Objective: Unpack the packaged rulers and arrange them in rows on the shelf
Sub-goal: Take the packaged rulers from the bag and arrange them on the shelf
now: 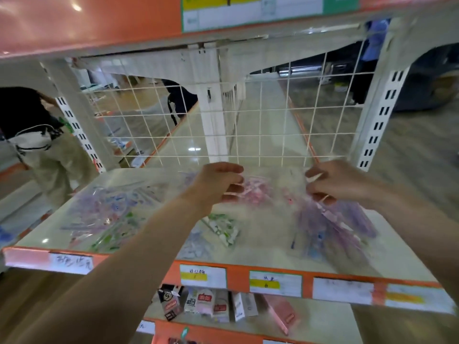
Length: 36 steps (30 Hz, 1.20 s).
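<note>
A clear plastic bag (pixel 270 192) of pink and purple rulers hangs stretched between my two hands above the pale shelf (pixel 268 247). My left hand (pixel 221 182) pinches its left edge, and my right hand (pixel 330 182) pinches the right edge with curled fingers. Purple rulers (pixel 347 219) spill down from the bag onto the shelf at the right. A second clear bag of purple and green rulers (pixel 111 214) lies flat on the shelf at the left. A small green and white packet (pixel 223 227) lies near the middle, under my left forearm.
A white wire grid (pixel 223 125) closes the shelf's back, with white uprights at both sides. An orange shelf edge with price labels (pixel 275 281) runs along the front. Small boxed goods (pixel 208 306) stand on the shelf below. A person (pixel 32 135) stands at the left beyond the rack.
</note>
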Tool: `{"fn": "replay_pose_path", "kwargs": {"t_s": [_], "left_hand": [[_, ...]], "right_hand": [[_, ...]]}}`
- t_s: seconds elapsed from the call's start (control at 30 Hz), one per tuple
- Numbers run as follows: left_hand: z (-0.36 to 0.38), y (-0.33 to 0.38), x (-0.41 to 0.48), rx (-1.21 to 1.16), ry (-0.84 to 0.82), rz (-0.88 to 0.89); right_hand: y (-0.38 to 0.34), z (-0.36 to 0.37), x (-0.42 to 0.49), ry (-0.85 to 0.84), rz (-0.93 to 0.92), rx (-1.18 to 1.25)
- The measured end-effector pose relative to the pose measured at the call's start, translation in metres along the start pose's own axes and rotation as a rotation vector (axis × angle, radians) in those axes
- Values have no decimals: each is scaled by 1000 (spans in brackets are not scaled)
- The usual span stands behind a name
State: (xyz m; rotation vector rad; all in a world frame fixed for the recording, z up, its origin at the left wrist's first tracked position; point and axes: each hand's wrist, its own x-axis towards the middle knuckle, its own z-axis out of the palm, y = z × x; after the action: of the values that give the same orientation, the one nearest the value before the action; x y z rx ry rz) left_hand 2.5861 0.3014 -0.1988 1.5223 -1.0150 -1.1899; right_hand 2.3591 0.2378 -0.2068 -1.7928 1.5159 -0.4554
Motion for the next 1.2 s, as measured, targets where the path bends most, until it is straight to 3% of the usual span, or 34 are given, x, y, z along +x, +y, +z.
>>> {"fn": "replay_pose_path", "kwargs": {"t_s": [0.1, 0.2, 0.33, 0.53, 0.6, 0.7, 0.83, 0.93, 1.03, 1.2], "left_hand": [[-22, -8, 1, -4, 117, -6], [-54, -15, -4, 35, 220, -9], [-109, -19, -15, 87, 356, -4], [-212, -37, -33, 278, 514, -86], [-240, -47, -37, 428, 495, -138], [-264, -60, -39, 713, 316, -184], [-280, -82, -32, 1089, 55, -94], [-292, -94, -21, 1190, -46, -35], [-305, -97, -7, 1176, -52, 20], [-342, -93, 43, 1122, 184, 215]], "right_hand": [[13, 0, -7, 63, -26, -345], [-10, 21, -11, 109, -167, -293], [-49, 80, -8, -83, -361, -229], [-104, 153, 4, -222, -417, -263], [-124, 176, 9, -250, -440, -299], [-158, 208, 18, -256, -474, -368], [-202, 245, 22, -417, -404, -629], [-215, 268, 18, -440, -335, -828], [-223, 284, 19, -386, -318, -796], [-224, 291, 9, -327, -219, -734]]}}
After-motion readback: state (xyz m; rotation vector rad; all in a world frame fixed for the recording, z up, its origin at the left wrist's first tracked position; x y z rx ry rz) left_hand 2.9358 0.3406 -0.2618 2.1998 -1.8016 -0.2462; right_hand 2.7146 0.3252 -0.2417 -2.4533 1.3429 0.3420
